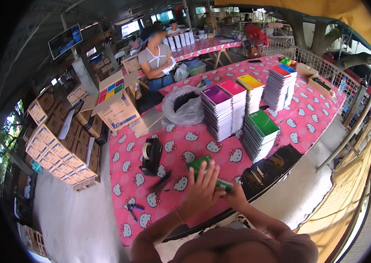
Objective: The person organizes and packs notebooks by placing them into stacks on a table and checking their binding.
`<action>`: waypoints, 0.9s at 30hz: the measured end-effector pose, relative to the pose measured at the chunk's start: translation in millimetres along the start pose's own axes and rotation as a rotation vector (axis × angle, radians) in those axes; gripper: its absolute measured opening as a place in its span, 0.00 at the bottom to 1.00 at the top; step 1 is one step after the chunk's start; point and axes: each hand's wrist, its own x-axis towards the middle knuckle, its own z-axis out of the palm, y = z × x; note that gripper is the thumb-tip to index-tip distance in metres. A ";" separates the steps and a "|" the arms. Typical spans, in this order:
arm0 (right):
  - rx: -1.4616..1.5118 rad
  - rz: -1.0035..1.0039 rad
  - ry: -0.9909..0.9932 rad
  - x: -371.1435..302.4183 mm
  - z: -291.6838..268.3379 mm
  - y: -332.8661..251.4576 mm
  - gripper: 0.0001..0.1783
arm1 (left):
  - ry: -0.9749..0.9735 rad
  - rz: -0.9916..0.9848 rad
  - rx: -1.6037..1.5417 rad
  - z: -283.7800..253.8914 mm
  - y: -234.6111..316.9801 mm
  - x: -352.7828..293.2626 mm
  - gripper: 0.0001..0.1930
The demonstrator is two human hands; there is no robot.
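A green spiral notebook [197, 163] lies near the front edge of the table, partly covered by my hands. My left hand [202, 186] rests across its cover with the fingers stretched out. At the notebook's near right end, my right hand [237, 197] is closed round the edge. Just beyond stands a stack of green notebooks [262, 123]. Behind it rise stacks with purple [215, 95], pink-red [232, 87] and yellow covers [250, 82]. Farther right are red-covered [280, 71] and blue-covered stacks [287, 69].
Left of my hands are a black tape dispenser [151, 158], a blurred dark object [161, 182] and blue-handled pliers [134, 211]. A clear plastic bag [172, 111] and an open carton of notebooks [117, 111] stand farther back. Another person [155, 61] stands across the table.
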 end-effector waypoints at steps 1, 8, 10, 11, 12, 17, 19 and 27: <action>-0.003 0.070 0.001 1.2 0.4 -3.0 0.15 | 0.008 0.005 -0.005 18.9 1.2 -21.3 0.40; 0.009 -0.110 0.024 6.0 2.4 21.3 0.14 | 0.027 0.009 -0.012 14.2 5.2 -15.8 0.40; 0.032 -0.081 0.076 8.8 1.7 6.3 0.14 | 0.050 0.052 -0.043 47.2 13.3 -51.7 0.40; 0.020 -0.087 0.058 6.3 1.0 -5.3 0.13 | 0.038 0.035 -0.045 37.4 11.5 -38.6 0.40; -0.036 -0.079 0.034 5.9 -4.6 1.3 0.14 | 0.019 0.025 -0.060 19.1 11.9 -17.8 0.39; 0.011 -0.102 0.037 5.0 -9.7 14.8 0.17 | -0.021 0.038 -0.123 19.2 15.8 -30.3 0.35; -0.066 -0.148 -0.052 10.1 -21.2 31.6 0.17 | 0.046 0.007 -0.170 14.3 17.6 -30.2 0.32; 0.109 -0.023 -0.199 22.3 -17.2 128.0 0.19 | 0.035 -0.052 -0.222 93.9 -18.5 -49.0 0.15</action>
